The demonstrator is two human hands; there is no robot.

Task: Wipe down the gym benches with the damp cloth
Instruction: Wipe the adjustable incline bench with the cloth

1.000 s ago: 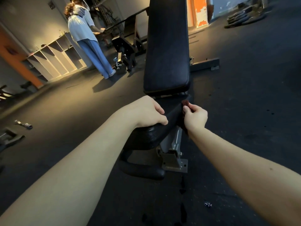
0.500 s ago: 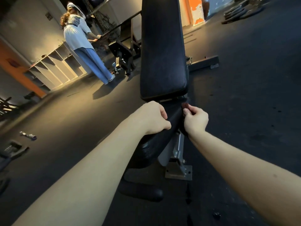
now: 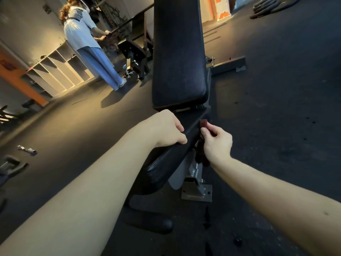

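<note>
Snagging looms: fingers of the right hand (image 3: 216, 143) pinch the dark cloth (image 3: 203, 123) at the seat pad (image 3: 166, 167) three-o'clock edge, fingers of the left hand (image 3: 166, 130) curl over its nine-o'clock side; the hanging bunch could catch the bracket (image 3: 196, 191) below.

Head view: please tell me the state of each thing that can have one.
Left hand: grips the left edge of the seat pad, fingers curled.
Right hand: pinches the cloth at the seat pad's right edge.
Cloth: dark red, bunched, partly hanging below the right hand.
Seat pad: held by the left hand, tilted.
Backrest pad: touched by neither hand.
</note>
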